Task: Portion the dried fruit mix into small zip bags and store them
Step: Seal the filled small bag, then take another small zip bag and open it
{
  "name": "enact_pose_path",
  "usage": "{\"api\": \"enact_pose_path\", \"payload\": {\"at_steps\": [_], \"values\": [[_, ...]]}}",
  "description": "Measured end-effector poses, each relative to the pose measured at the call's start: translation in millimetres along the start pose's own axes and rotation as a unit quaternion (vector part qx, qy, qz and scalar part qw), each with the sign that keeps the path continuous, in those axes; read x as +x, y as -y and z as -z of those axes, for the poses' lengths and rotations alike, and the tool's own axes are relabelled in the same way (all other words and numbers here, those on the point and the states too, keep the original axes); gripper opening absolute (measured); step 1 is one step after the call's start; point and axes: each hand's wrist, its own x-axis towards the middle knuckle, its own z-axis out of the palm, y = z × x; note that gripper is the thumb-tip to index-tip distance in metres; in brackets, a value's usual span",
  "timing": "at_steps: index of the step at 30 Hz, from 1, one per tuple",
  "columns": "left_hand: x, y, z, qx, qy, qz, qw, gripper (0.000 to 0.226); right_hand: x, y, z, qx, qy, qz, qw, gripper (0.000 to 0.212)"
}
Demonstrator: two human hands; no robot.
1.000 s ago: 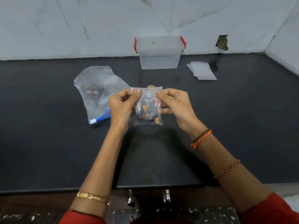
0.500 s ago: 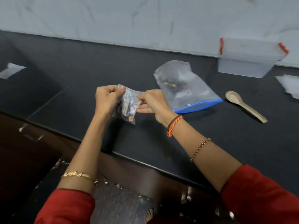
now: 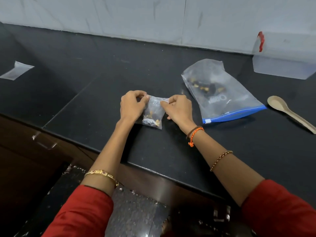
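A small clear zip bag (image 3: 152,113) with dark and yellow dried fruit in its bottom lies against the black counter (image 3: 95,93). My left hand (image 3: 132,105) pinches its top left corner, and my right hand (image 3: 178,109) pinches its top right corner. To the right lies the large zip bag (image 3: 222,93) with a blue slider strip, holding the rest of the fruit mix. A beige spoon (image 3: 289,112) rests further right. The clear storage box (image 3: 285,55) with a red latch stands at the back right, lid on.
One empty small bag (image 3: 16,71) lies at the far left of the counter. The counter's front edge runs diagonally from left to lower right, with dark cabinets and speckled floor below. A white wall backs the counter.
The view has swung left, so box and large bag now sit to the right. Both hands have lowered the small bag from mid-air down to the counter.
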Motion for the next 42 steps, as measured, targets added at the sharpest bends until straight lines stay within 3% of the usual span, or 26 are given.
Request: {"api": "enact_pose_path", "payload": {"at_steps": [4, 9, 11, 17, 22, 26, 31, 35, 38, 42], "values": [[-3.4, -2.9, -1.0, -0.012, -0.055, 0.0, 0.998, 0.033, -0.3, -0.1, 4.3, 0.045, 0.007, -0.007, 0.999, 0.013], [-11.9, -27.3, -3.3, -0.072, -0.111, -0.025, 0.991, 0.024, 4.0, 3.2, 27.4, 0.075, -0.009, 0.012, 0.997, 0.021], [-16.5, -46.2, -13.3, -0.098, -0.09, -0.037, 0.99, 0.02, 7.6, 3.7, 48.3, 0.107, -0.022, 0.019, 0.994, 0.029], [-37.5, -123.8, -83.5, -0.209, -0.004, -0.053, 0.976, 0.011, 14.0, -19.7, 144.5, 0.197, -0.079, 0.037, 0.977, 0.027], [-67.0, -194.4, -161.6, -0.264, 0.061, -0.051, 0.961, 0.011, 12.0, -78.8, 239.2, 0.188, -0.122, 0.014, 0.974, 0.025], [-93.6, -247.2, -228.4, -0.266, 0.113, -0.06, 0.955, 0.009, 17.6, -143.6, 306.2, 0.131, -0.214, -0.021, 0.968, 0.029], [-116.1, -295.7, -293.5, -0.246, 0.156, -0.045, 0.956, 0.022, 26.8, -202.1, 368.0, 0.051, -0.303, -0.075, 0.949, 0.036], [-119.3, -326.9, -337.3, -0.211, 0.168, -0.039, 0.962, 0.027, 40.6, -235.1, 405.3, 0.042, -0.315, -0.088, 0.944, 0.013], [-112.5, -342.4, -368.0, -0.103, 0.155, -0.112, 0.976, 0.032, 64.4, -250.6, 421.3, 0.037, -0.324, -0.084, 0.942, 0.02], [-102.1, -360.3, -407.2, 0.058, 0.175, -0.206, 0.961, 0.04, 105.0, -262.8, 431.9, -0.005, -0.294, -0.102, 0.95, 0.029]]}}
